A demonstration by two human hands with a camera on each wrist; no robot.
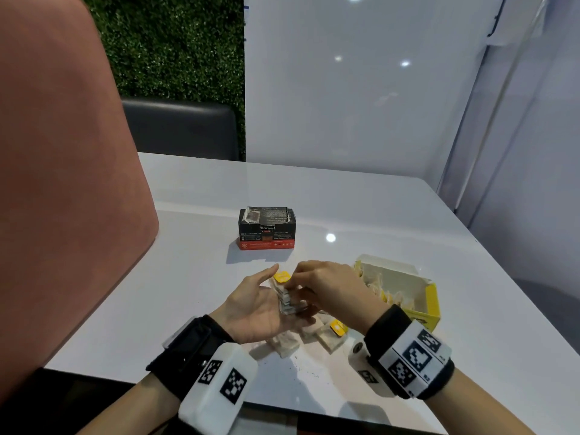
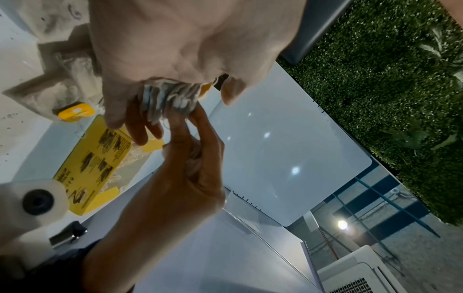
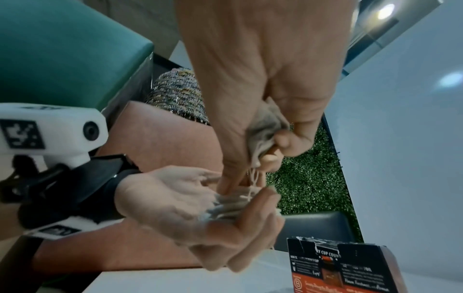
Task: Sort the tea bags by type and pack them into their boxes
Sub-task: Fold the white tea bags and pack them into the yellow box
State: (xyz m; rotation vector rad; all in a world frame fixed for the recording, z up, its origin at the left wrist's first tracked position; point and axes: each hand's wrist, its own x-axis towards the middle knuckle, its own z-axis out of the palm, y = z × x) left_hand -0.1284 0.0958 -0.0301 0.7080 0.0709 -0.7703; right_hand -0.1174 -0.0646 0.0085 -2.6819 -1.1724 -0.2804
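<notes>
Although the tea bags point(image 1: 290, 298) are bunched into a small stack, they look light, soft and easily crushed, so a gentle squeeze across the flat sides should serve better than a pull on the strings. From the head view, that stack stands on edge on the left hand point(image 1: 255, 307), whose palm is turned up with its fingers nearly straight and apart. The right hand point(image 1: 326, 285) comes over from the other side with fingers curled onto the stack. A yellow tag point(image 1: 281, 276) sticks up at the far end. More loose bags point(image 1: 309, 335) lie on the white surface point(image 1: 392, 221) under the hands. The yellow box point(image 1: 422, 304) sits open just right of them, with bags inside, and the black and red box point(image 1: 266, 229) stands further off.

In the left wrist view the stack point(image 2: 170, 101) is squeezed between both hands, the paper edges fanned and crumpled, which suggests thin, yielding material that could tear if gripped hard.

In the right wrist view the right hand point(image 3: 263, 89) also has a bag point(image 3: 265, 134) tucked under its curled fingers, and thin strings hang down to the bundle on the left palm. Those strings could snag, I judge, so the bundle is best lifted by its body.
</notes>
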